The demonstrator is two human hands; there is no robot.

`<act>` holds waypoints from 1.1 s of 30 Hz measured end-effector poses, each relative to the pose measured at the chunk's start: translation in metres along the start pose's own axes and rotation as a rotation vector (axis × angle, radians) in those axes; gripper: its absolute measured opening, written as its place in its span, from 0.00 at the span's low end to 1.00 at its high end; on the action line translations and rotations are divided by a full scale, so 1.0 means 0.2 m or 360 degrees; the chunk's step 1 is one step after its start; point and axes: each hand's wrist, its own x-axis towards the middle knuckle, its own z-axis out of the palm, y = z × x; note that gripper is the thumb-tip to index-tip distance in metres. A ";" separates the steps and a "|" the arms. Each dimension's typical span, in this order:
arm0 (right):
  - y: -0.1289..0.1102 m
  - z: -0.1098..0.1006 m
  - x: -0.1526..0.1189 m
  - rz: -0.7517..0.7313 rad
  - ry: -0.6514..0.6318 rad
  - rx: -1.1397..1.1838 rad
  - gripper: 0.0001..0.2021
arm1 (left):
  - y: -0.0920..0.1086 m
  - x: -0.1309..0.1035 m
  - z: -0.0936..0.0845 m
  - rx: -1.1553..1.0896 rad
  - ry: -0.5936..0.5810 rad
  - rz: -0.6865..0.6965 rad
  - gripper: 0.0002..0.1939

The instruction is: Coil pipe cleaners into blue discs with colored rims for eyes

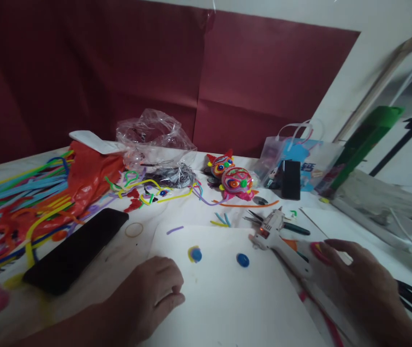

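Left hand [151, 291]: fingers curled, empty, pinning white card [224, 299].
Right hand [358, 274]: loosely open, touching glue gun [281, 238] grip (nozzle leftward).
Blue dots [242, 260]: between hands.
Advice: keep card pinned flat.

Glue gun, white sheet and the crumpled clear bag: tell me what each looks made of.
Glue gun: hard white plastic, smooth moulded body with a faint sheen; right hand rests by its handle. White sheet: probably paper or thin card, flat and matte with crisp edges; left hand lies on its corner. Clear bag: thin plastic film, see-through, creased and glinting.
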 end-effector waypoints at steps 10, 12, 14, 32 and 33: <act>-0.17 0.06 0.00 -0.0969 -0.0015 -0.0129 0.27 | 0.11 0.05 -0.07 0.0134 0.0050 0.0253 0.12; -0.18 0.09 0.01 -0.0954 -0.0117 -0.0163 0.26 | 0.13 0.05 -0.08 0.0194 0.0100 0.0251 0.13; -0.19 0.10 0.02 -0.0928 -0.0187 -0.0161 0.24 | 0.14 0.05 -0.08 0.0217 0.0119 0.0254 0.14; -0.11 -0.05 -0.04 -0.0838 0.0350 0.0174 0.20 | 0.09 0.04 -0.06 0.0438 0.0042 0.0367 0.13; -0.12 -0.04 -0.05 -0.0886 0.0299 0.0154 0.19 | 0.09 0.04 -0.07 0.0427 0.0023 0.0374 0.12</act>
